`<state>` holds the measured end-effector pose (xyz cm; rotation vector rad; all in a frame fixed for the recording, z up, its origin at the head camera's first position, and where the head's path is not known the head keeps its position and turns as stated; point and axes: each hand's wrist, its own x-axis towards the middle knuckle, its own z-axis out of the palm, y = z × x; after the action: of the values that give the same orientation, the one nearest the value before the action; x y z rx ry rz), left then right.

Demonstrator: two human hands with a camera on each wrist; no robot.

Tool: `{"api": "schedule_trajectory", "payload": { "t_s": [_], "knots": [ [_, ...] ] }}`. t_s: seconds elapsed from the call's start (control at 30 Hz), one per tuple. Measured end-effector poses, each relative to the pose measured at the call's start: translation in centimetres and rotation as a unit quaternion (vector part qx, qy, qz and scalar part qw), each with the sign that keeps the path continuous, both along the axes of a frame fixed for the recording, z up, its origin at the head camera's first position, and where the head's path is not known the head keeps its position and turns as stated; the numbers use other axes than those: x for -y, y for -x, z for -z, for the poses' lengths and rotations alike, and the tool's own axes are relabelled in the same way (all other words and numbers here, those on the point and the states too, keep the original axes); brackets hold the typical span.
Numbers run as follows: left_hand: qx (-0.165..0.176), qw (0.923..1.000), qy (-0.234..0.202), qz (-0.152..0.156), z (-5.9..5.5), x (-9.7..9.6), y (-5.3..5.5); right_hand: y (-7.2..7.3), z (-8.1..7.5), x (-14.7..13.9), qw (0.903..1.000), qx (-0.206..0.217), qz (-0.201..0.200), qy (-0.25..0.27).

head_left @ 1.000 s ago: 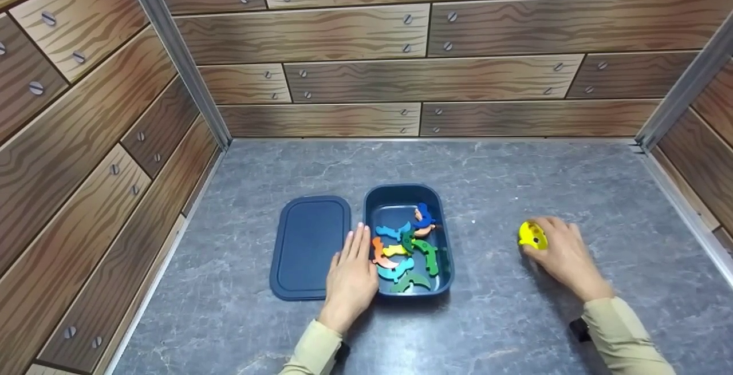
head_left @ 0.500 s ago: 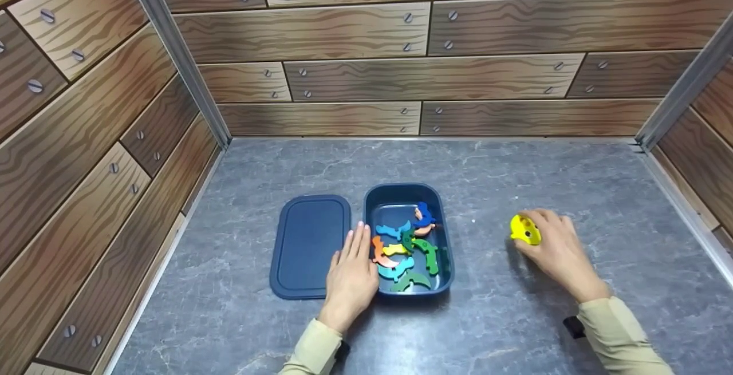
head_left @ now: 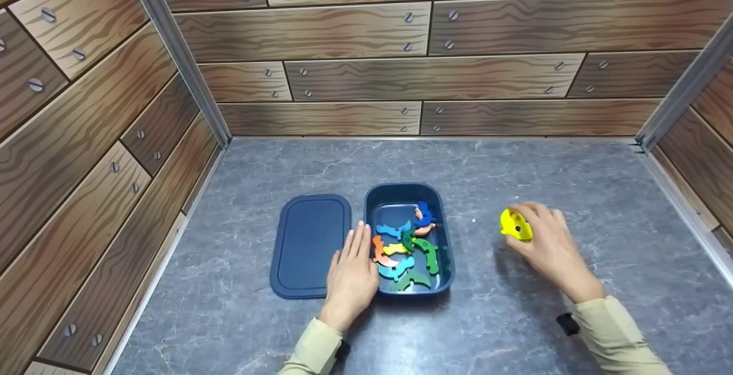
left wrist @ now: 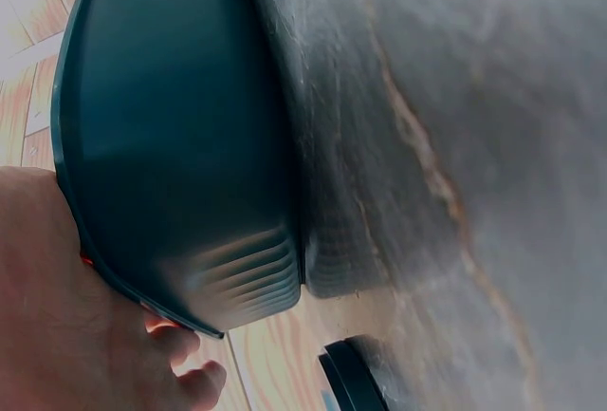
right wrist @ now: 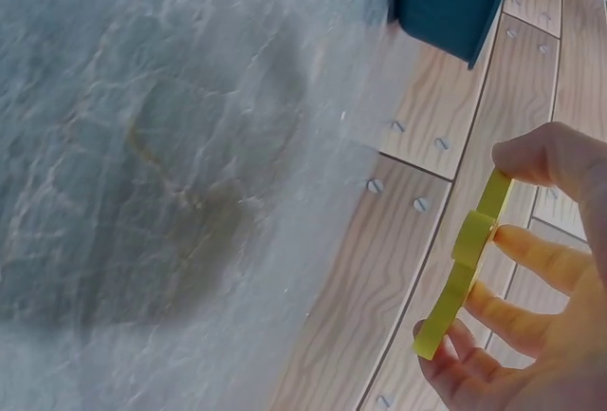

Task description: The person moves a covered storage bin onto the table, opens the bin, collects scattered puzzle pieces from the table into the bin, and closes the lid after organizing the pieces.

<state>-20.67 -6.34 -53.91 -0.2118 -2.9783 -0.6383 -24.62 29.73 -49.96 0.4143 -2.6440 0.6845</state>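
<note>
My right hand (head_left: 547,246) pinches a flat, rounded yellow toy piece (head_left: 515,225) with dark and brown spots, raised above the grey table. Edge-on in the right wrist view, the yellow piece (right wrist: 460,273) lies between the thumb and the fingertips. My left hand (head_left: 351,283) rests with straight fingers along the left rim of a dark blue box (head_left: 446,283). Inside the box lie several colourful animal-shaped pieces, among them a green piece (head_left: 426,255), an orange one (head_left: 382,253) and a blue one (head_left: 424,213). The left wrist view shows the box's outer wall (left wrist: 180,136).
Left of the box, a dark blue lid (head_left: 312,243) lies flat, partly behind the left hand. Wood-patterned walls (head_left: 355,34) with metal corner strips enclose the grey table (head_left: 475,318) at the back and sides. Bare table separates the box from the right hand.
My right hand has moved left and slightly away from me, carrying the yellow toy piece nearer to the box. The left hand has stayed at the box's rim.
</note>
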Motion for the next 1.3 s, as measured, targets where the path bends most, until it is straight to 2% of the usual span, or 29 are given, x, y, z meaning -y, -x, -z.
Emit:
{"api": "schedule_trajectory", "payload": {
  "t_s": [0.4,0.63,1.03,1.3],
  "knots": [
    [-0.007,1.0000,0.002,0.006,0.1,0.0,0.0,0.0,-1.4,1.2,0.9996,-0.020,-0.016,0.007],
    [-0.014,0.9999,0.003,0.004,0.0,0.0,0.0,-0.1,-2.3,2.2,0.9998,-0.008,-0.020,0.006],
    [-0.009,0.9999,0.005,0.004,0.1,0.0,0.1,-0.4,-3.2,3.6,0.9995,0.001,-0.030,0.010],
    [0.006,1.0000,0.003,0.000,0.0,0.0,0.1,-0.4,-3.6,4.1,0.9993,-0.004,-0.033,0.016]
  ]
}}
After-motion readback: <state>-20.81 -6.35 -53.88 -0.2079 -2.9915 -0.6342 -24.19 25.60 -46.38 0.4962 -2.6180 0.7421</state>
